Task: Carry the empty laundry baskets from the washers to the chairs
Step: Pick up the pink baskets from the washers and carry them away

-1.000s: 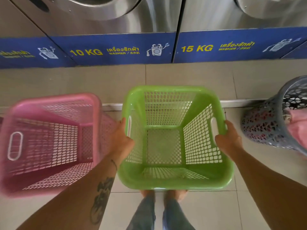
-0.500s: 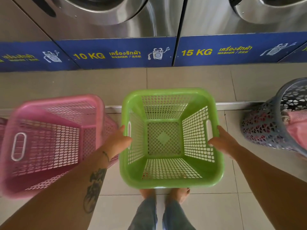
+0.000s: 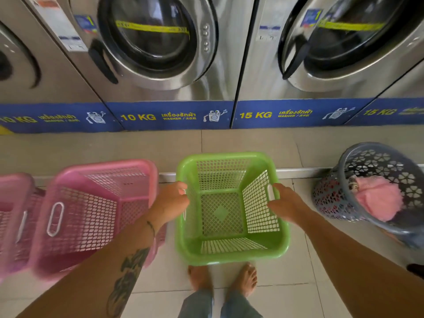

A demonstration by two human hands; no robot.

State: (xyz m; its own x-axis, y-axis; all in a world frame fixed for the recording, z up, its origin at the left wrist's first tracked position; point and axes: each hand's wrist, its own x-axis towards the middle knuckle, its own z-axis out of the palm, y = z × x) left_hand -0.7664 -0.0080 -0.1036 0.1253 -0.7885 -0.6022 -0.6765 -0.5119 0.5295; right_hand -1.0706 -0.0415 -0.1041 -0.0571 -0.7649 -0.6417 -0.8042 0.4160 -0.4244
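An empty green laundry basket (image 3: 231, 255) is in front of me, above the tiled floor and my bare feet. My left hand (image 3: 171, 203) grips its left rim at the handle slot. On the opposite side, my right hand (image 3: 286, 205) holds the right rim by its handle slot. An empty pink basket (image 3: 91, 216) stands just left of my left arm. A second pink basket (image 3: 11, 214) shows at the left edge, partly cut off.
A row of steel front-load washers (image 3: 160, 53) with a blue base strip (image 3: 172, 115) stands ahead on a raised tiled step (image 3: 229, 141). At the right, a grey round basket (image 3: 376, 187) leans over, holding pink cloth (image 3: 378, 198).
My view has tilted up and back, so the washer doors now show. The green basket sits lower and farther from the camera. Both hands keep their hold on it.
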